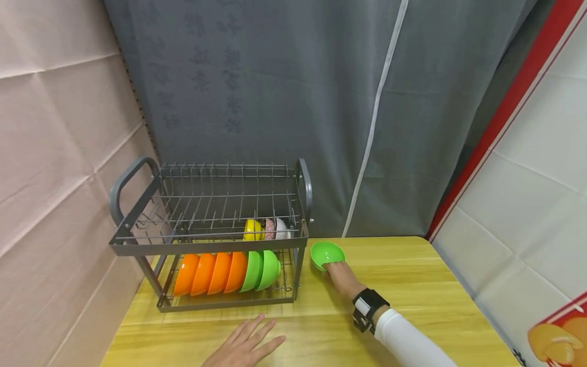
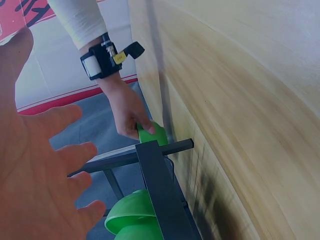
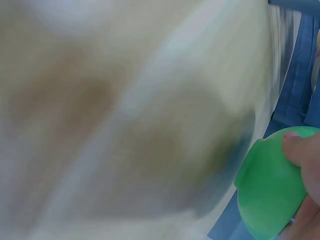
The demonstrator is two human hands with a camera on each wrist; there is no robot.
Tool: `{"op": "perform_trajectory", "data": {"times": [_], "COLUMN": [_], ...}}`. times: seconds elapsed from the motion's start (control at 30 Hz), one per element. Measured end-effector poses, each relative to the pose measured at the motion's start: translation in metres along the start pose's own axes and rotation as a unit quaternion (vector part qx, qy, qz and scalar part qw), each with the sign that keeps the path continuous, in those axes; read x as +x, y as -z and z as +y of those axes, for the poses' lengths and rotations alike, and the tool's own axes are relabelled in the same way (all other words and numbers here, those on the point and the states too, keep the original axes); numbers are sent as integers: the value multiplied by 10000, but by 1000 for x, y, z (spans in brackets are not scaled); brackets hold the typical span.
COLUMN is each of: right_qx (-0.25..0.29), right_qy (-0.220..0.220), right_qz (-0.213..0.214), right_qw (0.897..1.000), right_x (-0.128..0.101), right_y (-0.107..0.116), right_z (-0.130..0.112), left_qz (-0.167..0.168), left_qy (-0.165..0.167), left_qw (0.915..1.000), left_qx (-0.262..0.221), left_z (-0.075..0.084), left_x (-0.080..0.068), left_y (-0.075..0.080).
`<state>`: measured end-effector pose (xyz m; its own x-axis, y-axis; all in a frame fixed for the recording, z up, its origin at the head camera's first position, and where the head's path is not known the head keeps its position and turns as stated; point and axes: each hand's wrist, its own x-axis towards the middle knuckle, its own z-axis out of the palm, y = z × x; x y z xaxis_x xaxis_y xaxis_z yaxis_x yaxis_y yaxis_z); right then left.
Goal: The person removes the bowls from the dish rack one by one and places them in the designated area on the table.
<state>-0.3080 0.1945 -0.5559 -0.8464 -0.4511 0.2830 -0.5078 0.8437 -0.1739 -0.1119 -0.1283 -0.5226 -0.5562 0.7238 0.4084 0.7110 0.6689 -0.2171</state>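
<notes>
My right hand (image 1: 341,278) pinches the near rim of a green bowl (image 1: 326,252), just right of the dish rack (image 1: 220,248). In the right wrist view the thumb lies on the outside of that bowl (image 3: 272,185). My left hand (image 1: 245,344) is over the table in front of the rack, fingers spread, holding nothing. On the rack's lower tier several orange bowls (image 1: 187,275) stand on edge in a row, with green bowls (image 1: 269,270) at their right end. A yellow bowl (image 1: 253,230), a pink patterned one (image 1: 270,229) and a white one (image 1: 281,229) sit at the upper tier's right.
The rack stands on a wooden table (image 1: 403,285). A grey curtain (image 1: 275,102) hangs behind it. Pale cloth (image 1: 59,153) covers the left side, and a white sheet with a red border (image 1: 527,204) covers the right. The rack's side handle (image 1: 306,188) rises near the green bowl.
</notes>
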Motion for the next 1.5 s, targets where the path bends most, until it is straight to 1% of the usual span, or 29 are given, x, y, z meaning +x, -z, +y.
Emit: {"op": "perform_trajectory", "data": {"times": [0.07, 0.17, 0.27, 0.43, 0.5, 0.63, 0.8, 0.9, 1.07, 1.27, 1.5], "right_qx": [-99, -313, -490, -515, -467, -521, -477, -439, -465, -566, -539], "right_qy": [-37, -88, -109, -264, -321, -327, -352, -388, -452, -501, -493], "right_qz": [48, 15, -48, -245, -338, -452, -432, -407, -505, -519, -573], "right_qw": [9999, 9995, 9987, 9980, 9978, 9971, 9973, 9975, 9966, 9958, 9957], "right_x": [7, 18, 27, 36, 38, 41, 46, 48, 49, 50, 50], "right_y": [0, -1, -5, -9, -9, -11, -12, -13, -14, -16, -16], "right_z": [2, 3, 5, 7, 7, 7, 5, 5, 5, 5, 6], "left_qz": [7, 9, -35, 30, 48, -18, -81, 0, 126, 183, 331], "left_qy": [-21, -88, -85, -108, -108, -137, -165, -199, -250, -298, -359], "left_qw": [10000, 10000, 9999, 9999, 9999, 9999, 9996, 9996, 9995, 9993, 9988], "left_qx": [-34, -21, -121, -26, 13, -90, -230, -195, -142, -111, -33], "left_z": [0, -1, -1, -1, -1, -1, -2, -2, -3, -3, -3], "left_x": [0, 1, 2, 2, 2, 2, 3, 3, 2, 3, 2], "left_y": [0, 1, 0, 0, 0, 0, -1, -2, -5, -6, -9]}}
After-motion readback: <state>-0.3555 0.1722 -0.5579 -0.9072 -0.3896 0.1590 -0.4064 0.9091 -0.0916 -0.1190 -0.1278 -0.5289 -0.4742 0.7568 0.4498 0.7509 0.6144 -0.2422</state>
